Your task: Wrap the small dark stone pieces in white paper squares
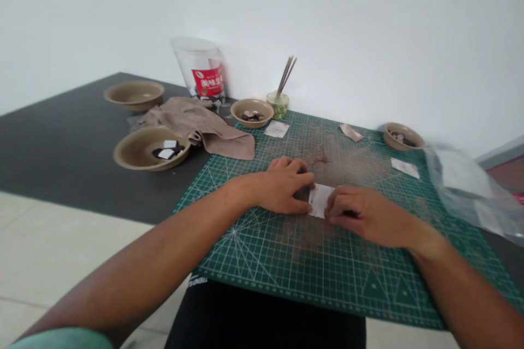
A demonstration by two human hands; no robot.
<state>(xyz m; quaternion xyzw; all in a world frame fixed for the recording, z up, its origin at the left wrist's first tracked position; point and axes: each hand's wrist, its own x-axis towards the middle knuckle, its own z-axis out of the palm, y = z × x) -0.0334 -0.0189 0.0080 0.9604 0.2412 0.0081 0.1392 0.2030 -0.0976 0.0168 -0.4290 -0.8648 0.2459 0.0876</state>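
Paper (319, 200) on mat (282, 262), L hand (281, 185) half-open at edge, R hand (370, 215) curled, pinching opp. end

Can make out 美味 in chunky white characters on the red label (208, 86) of the clear plastic jar (198, 62), but can't read the last bit of that line. Way too blurry for the tiny print above it. Same with the white lettering (198, 281) on the black trousers (266, 316): can spot it, can't decipher it, sorry.
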